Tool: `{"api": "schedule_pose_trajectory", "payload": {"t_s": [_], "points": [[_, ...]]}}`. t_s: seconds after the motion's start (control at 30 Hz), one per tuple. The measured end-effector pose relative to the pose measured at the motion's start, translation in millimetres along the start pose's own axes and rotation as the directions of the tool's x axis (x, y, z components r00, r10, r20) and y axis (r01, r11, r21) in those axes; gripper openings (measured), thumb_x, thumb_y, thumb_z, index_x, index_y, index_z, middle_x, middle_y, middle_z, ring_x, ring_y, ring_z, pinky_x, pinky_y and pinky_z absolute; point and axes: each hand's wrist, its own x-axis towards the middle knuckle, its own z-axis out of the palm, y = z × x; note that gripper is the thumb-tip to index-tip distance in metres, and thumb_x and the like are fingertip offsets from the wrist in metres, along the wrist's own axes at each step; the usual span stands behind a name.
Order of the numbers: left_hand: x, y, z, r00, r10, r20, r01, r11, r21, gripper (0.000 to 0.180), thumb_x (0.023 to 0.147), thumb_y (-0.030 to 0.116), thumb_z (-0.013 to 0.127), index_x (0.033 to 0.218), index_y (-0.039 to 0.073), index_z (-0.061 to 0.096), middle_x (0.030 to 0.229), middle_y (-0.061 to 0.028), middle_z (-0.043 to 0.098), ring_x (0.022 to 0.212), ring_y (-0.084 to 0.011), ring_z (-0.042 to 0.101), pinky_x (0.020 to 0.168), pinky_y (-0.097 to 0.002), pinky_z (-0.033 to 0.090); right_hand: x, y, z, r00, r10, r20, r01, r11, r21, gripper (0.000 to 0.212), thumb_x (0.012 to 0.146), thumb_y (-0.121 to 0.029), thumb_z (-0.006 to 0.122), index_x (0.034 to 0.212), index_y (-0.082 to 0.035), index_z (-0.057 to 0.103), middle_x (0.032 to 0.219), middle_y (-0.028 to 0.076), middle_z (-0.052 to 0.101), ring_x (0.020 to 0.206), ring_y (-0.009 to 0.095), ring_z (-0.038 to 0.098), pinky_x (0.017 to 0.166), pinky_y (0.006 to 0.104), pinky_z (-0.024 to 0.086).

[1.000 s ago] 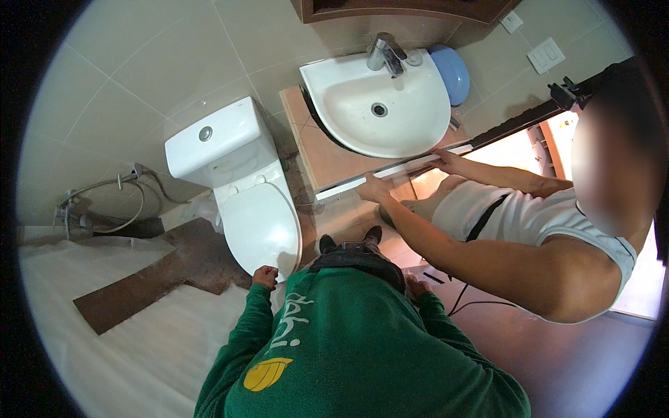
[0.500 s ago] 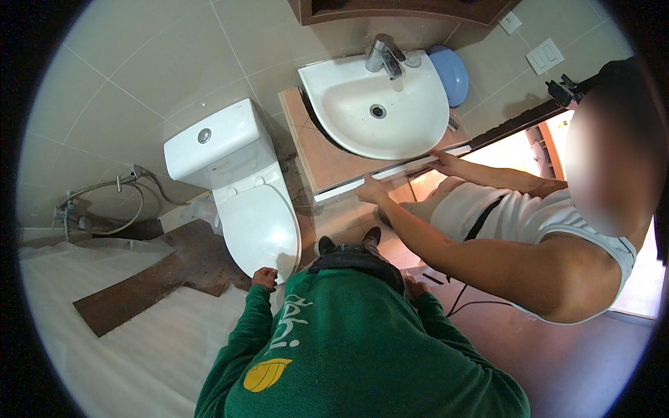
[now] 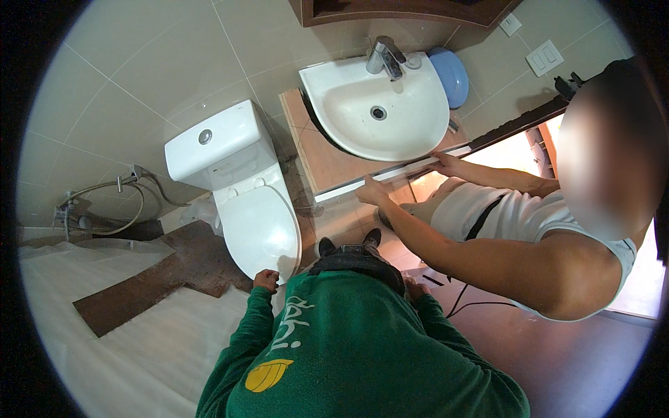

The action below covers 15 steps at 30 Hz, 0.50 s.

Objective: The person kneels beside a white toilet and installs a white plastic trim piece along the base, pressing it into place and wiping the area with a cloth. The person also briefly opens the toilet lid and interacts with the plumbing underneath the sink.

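I stand in a green sweatshirt, arms hanging at my sides. My left hand [image 3: 265, 280] is loosely curled and holds nothing, just in front of the closed lid of the white toilet [image 3: 255, 224]. My right hand [image 3: 416, 288] rests by my hip, mostly hidden behind my sleeve. A co-worker in a white sleeveless top [image 3: 516, 216] leans in from the right. Both of that person's hands hold a long white strip [image 3: 390, 174] along the front edge of the wooden counter [image 3: 327, 157] under the white basin [image 3: 380, 111].
A chrome tap [image 3: 385, 56] and a blue bowl [image 3: 451, 73] sit at the basin. A hose and valve [image 3: 104, 205] hang on the tiled wall at left. White sheeting [image 3: 104, 320] and a brown board [image 3: 174, 272] cover the floor. A black cable [image 3: 463, 303] lies at right.
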Motion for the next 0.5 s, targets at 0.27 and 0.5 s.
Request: {"api": "schedule_pose_trajectory", "payload": {"t_s": [0.27, 0.5], "points": [[14.7, -16.7, -1.0, 1.000, 0.008, -0.008, -0.008, 1.000, -0.010, 0.018, 0.095, 0.023, 0.070, 0.098, 0.005, 0.070, 0.077, -0.0043, 0.069, 0.059, -0.0165, 0.061, 0.050, -0.0358, 0.054, 4.0, 2.6, 0.2, 0.985, 0.127, 0.117, -0.154, 0.955, 0.252, 0.084, 0.090, -0.069, 0.052, 0.114, 0.009, 0.070, 0.116, 0.030, 0.069, 0.115, 0.039, 0.065, 0.101, 0.0456, 0.046], [-1.8, 0.7, 2.3, 1.000, 0.003, 0.017, -0.003, 1.000, 0.007, 0.020, 0.095, 0.024, 0.070, 0.100, 0.005, 0.070, 0.080, -0.0054, 0.069, 0.061, -0.0173, 0.063, 0.052, -0.0363, 0.055, 0.3, -3.7, -0.3, 0.996, -0.072, 0.062, 0.077, 0.994, -0.080, 0.063, 0.098, -0.057, 0.042, 0.113, -0.003, 0.072, 0.111, 0.028, 0.070, 0.101, 0.042, 0.069, 0.090, 0.0488, 0.052]]}}
